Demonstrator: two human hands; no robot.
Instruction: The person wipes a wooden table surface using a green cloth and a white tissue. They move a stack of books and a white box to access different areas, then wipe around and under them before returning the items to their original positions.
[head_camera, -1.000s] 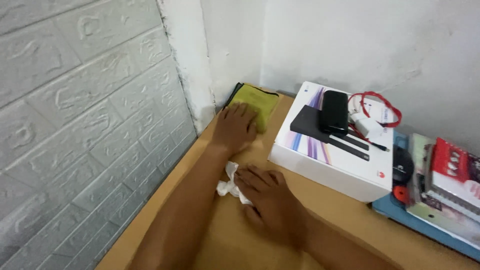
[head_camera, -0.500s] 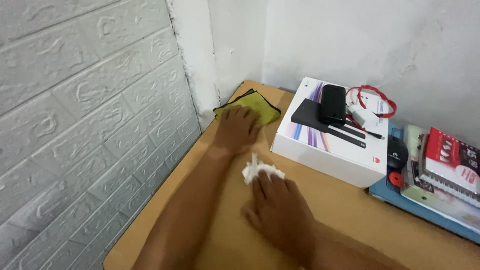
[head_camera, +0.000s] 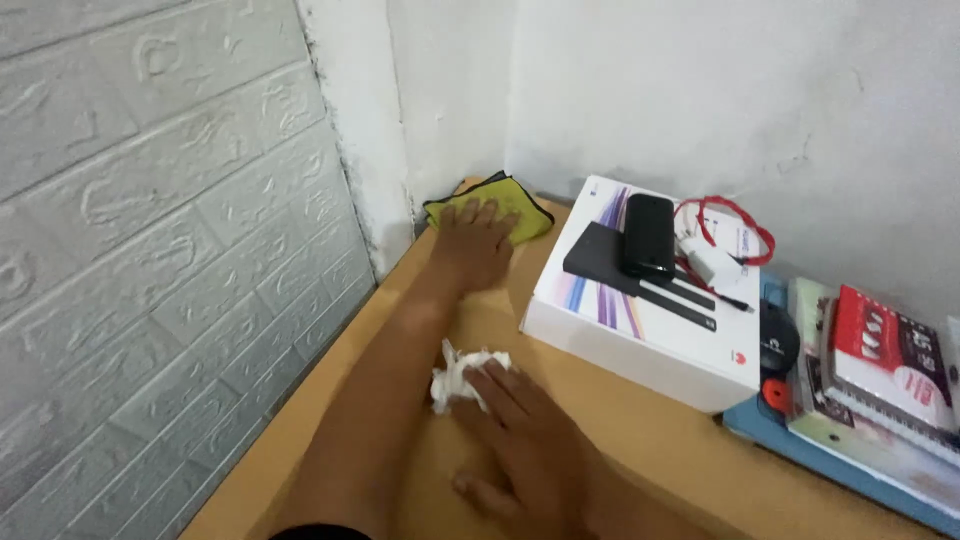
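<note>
The wooden table (head_camera: 620, 440) spreads under both my arms, running into a corner where a grey brick-pattern wall (head_camera: 150, 250) sits off past my left fingers and a white plaster wall (head_camera: 700, 90) rises beyond my fingertips. To the right of my fingers lies the biggest package, a flat white box (head_camera: 640, 330) with purple and blue stripes across its lid and a small red mark near its front right corner. On its lid rest a flat black slab (head_camera: 600, 255), a black glossy oblong device (head_camera: 648, 235) and a red cable (head_camera: 735, 220) looped around a white plug. Further right, well apart from my fingers, a blue board (head_camera: 800, 445) carries a red and white printed packet (head_camera: 885, 345) stacked on other papers, with a black round thing beside it that I cannot make out. My left hand (head_camera: 475, 240) stretches ahead, fingers spread flat and pressing on the yellow cloth (head_camera: 500, 205) with dark edging, which lies in the table's corner under and just beyond those fingertips. My right hand (head_camera: 525, 440) lies nearer me, fingers extended and slightly apart, the tips pressing on the white crumpled tissue (head_camera: 462, 372), which bunches out to the left of those fingertips.
</note>
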